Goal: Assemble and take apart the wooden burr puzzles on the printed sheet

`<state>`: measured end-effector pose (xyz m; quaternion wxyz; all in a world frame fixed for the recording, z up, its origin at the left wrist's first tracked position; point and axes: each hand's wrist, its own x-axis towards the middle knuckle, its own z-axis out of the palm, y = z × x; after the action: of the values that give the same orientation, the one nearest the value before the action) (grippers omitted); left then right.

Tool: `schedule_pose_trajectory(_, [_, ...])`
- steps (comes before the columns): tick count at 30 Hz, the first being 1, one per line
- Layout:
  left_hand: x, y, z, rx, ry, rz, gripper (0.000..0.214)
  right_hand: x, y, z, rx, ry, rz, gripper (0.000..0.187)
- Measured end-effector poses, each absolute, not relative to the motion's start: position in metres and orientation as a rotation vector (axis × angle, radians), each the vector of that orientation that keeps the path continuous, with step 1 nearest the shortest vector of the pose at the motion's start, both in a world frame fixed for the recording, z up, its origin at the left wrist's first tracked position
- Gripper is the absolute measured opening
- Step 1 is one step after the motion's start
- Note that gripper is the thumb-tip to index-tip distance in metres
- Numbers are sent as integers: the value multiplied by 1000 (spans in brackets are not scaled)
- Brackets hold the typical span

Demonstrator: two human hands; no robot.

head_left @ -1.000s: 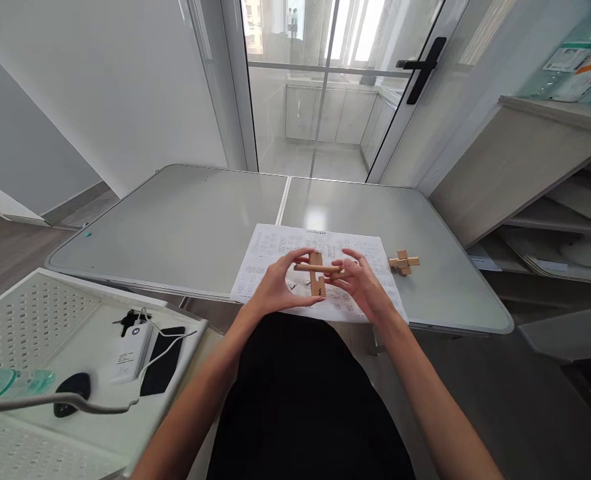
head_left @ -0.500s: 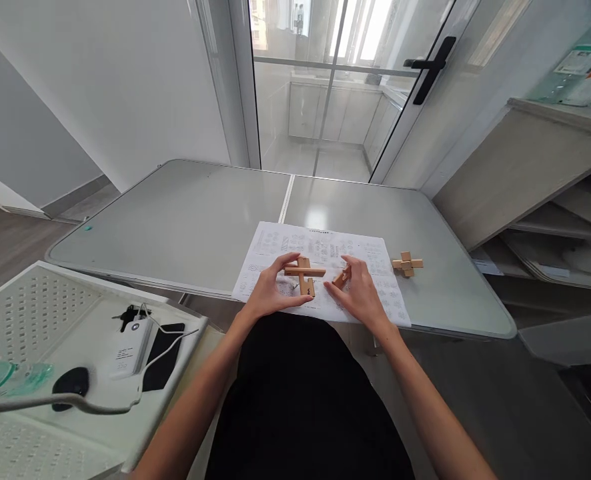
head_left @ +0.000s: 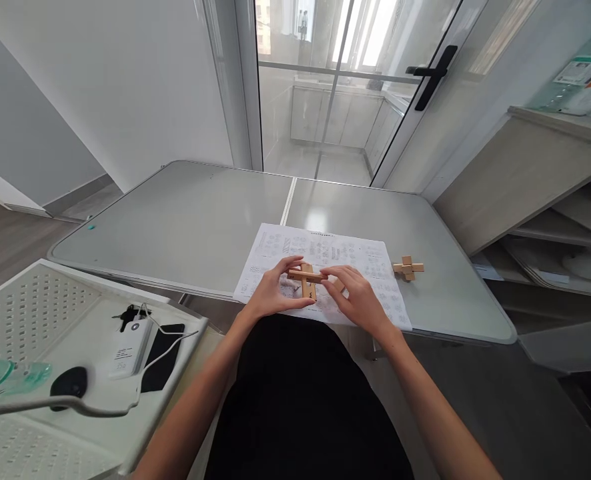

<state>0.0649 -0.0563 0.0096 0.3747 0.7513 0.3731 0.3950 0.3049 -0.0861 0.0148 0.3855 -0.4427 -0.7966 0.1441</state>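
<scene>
Table (head_left: 185,227): one sheet (head_left: 325,248), spare cross (head_left: 408,268); left hand (head_left: 273,297), right hand (head_left: 358,300) grip second cross (head_left: 307,280).

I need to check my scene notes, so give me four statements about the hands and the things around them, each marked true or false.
1. The left hand and the right hand both touch the light wooden cross. True.
2. The white printed paper sheet lies on the grey table beneath the hands. True.
3. The small assembled wooden puzzle lies left of the sheet. False: it lies at the sheet's right edge.
4. The black phone lies on the grey table. False: it lies on the white perforated tray, beside a white power bank.
</scene>
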Motion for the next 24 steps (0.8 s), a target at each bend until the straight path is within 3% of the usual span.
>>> schedule_pose_trajectory(17, [95,-52,16,1765,894,1064,102,311,-72,13,-1378,-1823,154,29])
schedule_pose_trajectory(20, [102,-52,21,1586,1130,1148,84,311,-72,13,-1369,-1751,115,26])
schedule_pose_trajectory(22, [107,-55,27,1530,1190,1010,59,310,-73,13,-1360,-1736,76,25])
schedule_pose_trajectory(24, [112,-60,34,1557,1105,814,50,309,-74,13,-1351,-1740,40,26])
